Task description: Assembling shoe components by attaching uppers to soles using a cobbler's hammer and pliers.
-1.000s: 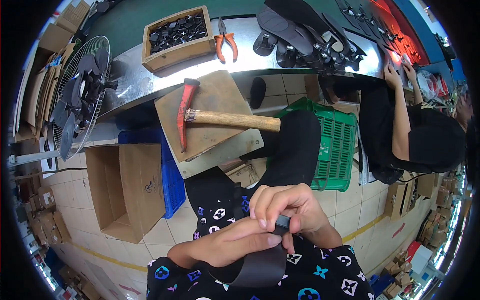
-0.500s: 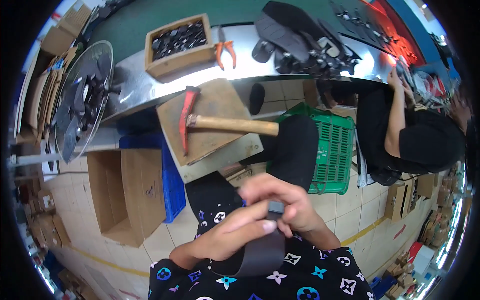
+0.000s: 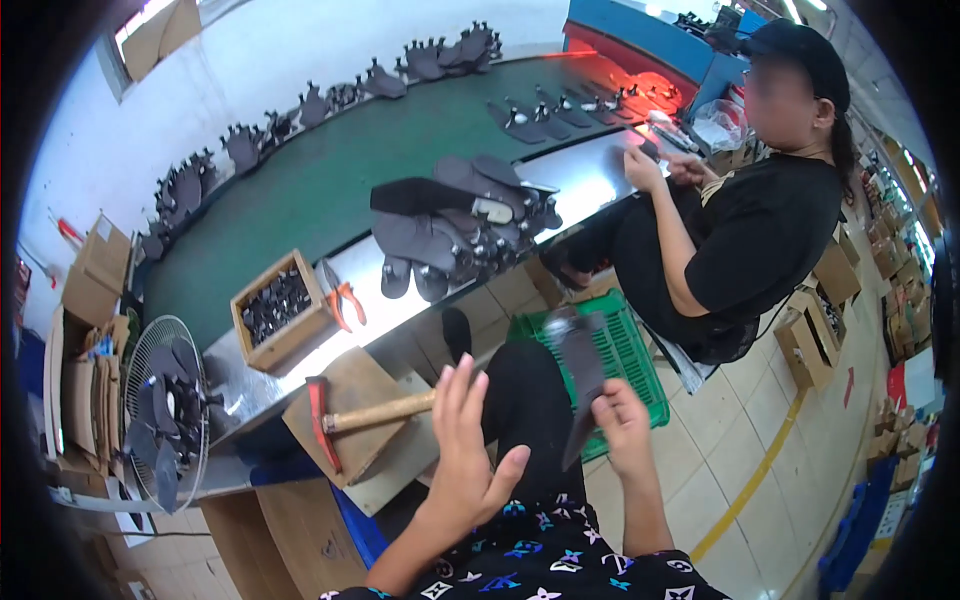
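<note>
Between its thumb and fingers my right hand (image 3: 626, 430) grips a dark grey sandal sole (image 3: 582, 365) by its edge, held up in front of the green crate. Its upper end is blurred by motion. My left hand (image 3: 465, 460) is raised with fingers stretched out, holding nothing, apart from the sole. A hammer (image 3: 378, 411) with a red head and wooden handle lies on a brown board (image 3: 368, 451) beyond my left hand; that hand hides the handle's end. Orange-handled pliers (image 3: 346, 302) rest on the metal table edge, next to a wooden box (image 3: 290, 348) of small black pieces.
A pile of dark soles (image 3: 420, 235) lies on the metal edge of the green belt (image 3: 300, 210). A green crate (image 3: 628, 395) stands by my knee. At right sits a co-worker (image 3: 760, 220) with hands raised. A wire fan guard (image 3: 150, 340) holding dark pieces stands at left.
My hands have parted; the left has opened and let go of the sole, while the right has carried it forward. The view has swung up and right, bringing more of the belt into sight.
</note>
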Available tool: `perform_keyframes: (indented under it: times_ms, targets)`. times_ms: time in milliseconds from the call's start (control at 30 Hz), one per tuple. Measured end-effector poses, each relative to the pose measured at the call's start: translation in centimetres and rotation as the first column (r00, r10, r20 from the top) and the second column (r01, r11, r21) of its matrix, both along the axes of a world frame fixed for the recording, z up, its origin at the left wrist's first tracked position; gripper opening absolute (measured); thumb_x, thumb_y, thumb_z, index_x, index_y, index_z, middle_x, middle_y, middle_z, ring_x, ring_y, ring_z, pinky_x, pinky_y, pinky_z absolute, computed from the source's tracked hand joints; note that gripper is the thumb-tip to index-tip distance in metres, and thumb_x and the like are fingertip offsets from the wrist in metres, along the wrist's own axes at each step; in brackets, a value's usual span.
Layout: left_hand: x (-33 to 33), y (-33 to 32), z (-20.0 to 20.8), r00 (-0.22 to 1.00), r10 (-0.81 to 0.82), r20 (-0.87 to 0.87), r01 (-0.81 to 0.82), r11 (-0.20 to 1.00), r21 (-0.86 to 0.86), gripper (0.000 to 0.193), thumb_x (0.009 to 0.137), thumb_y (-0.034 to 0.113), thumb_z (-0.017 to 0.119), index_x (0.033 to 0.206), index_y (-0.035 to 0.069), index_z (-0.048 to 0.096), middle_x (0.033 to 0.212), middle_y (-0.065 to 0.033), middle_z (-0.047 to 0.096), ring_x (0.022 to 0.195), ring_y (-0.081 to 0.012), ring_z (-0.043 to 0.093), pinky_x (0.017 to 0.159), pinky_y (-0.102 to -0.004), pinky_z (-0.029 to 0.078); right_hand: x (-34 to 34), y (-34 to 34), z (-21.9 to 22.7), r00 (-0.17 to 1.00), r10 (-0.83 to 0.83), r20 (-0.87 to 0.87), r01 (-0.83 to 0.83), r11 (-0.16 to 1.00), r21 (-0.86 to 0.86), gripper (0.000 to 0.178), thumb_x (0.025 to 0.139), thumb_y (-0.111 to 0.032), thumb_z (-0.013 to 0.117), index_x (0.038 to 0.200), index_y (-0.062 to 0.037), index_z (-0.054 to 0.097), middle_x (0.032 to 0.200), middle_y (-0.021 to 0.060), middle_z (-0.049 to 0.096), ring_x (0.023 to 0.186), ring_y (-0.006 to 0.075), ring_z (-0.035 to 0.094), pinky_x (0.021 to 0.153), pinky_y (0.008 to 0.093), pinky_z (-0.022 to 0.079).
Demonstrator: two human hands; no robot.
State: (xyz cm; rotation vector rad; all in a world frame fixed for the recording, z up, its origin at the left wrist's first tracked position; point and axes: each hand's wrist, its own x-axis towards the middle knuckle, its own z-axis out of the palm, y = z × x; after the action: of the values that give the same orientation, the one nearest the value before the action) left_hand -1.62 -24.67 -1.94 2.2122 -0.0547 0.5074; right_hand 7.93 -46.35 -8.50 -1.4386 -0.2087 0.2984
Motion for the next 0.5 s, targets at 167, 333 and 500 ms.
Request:
perform_keyframes:
  times_ms: [167, 333, 500]
  targets:
    - [-0.2, -0.8, -1.2, 0.998, -0.009, -0.069, 0.007, 0.999, -0.039, 0.067, 0.099, 0.032, 0.054, 0.148, -0.005, 0.029, 0.158, -0.0267, 0.023, 0.148, -0.0441, 0.018, 0.120, -0.0517, 0.014, 8.5, -5.1, -10.0, 0.975, -0.221, 0.023, 0.222, 0.969, -0.112, 0.023, 0.104, -0.022, 0.056, 0.114, -0.0013, 0.059, 0.093, -0.0005, 0.063, 0.086, 0.0059, 0.056, 0.076, 0.0209, 0.044]
    - [-1.6, -0.6, -2.3, 0.986, 0.044, -0.163, -0.046, 0.999, -0.010, 0.062, 0.098, 0.029, 0.057, 0.146, -0.004, 0.035, 0.157, -0.0245, 0.026, 0.147, -0.0419, 0.021, 0.120, -0.0497, 0.016, 12.4, -9.2, -23.7, 0.965, -0.018, 0.260, 0.254, 0.302, -0.919, 0.037, 0.097, -0.026, 0.063, 0.120, 0.0028, 0.059, 0.110, 0.0193, 0.065, 0.102, 0.0330, 0.064, 0.088, 0.0421, 0.051]
    - [-3.9, 1.3, -3.1, 0.962, 0.179, -0.206, -0.174, 0.984, 0.045, 0.059, 0.094, 0.024, 0.062, 0.141, -0.006, 0.041, 0.154, -0.0276, 0.028, 0.144, -0.0461, 0.023, 0.118, -0.0527, 0.019, 13.6, -1.9, -16.3, 0.946, -0.058, 0.320, 0.322, 0.305, -0.896, 0.037, 0.094, -0.025, 0.064, 0.119, 0.0022, 0.061, 0.119, 0.0238, 0.061, 0.112, 0.0422, 0.059, 0.093, 0.0487, 0.049]
